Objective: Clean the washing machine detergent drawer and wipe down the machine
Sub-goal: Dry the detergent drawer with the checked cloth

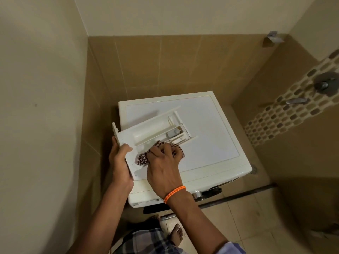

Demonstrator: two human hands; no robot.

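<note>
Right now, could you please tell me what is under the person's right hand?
Under the right hand lies a dark patterned cloth, pressed onto the white detergent drawer. The cloth's middle and the drawer part beneath it are covered, so I cannot see them.

You have nothing to read here: no word, brand, number or sign can be made out. The detergent drawer (pixel 156 129) that your left hand (pixel 120 158) grips is plain white, and so is the washing machine (pixel 211 125) top beyond your right hand (pixel 163 162).
</note>
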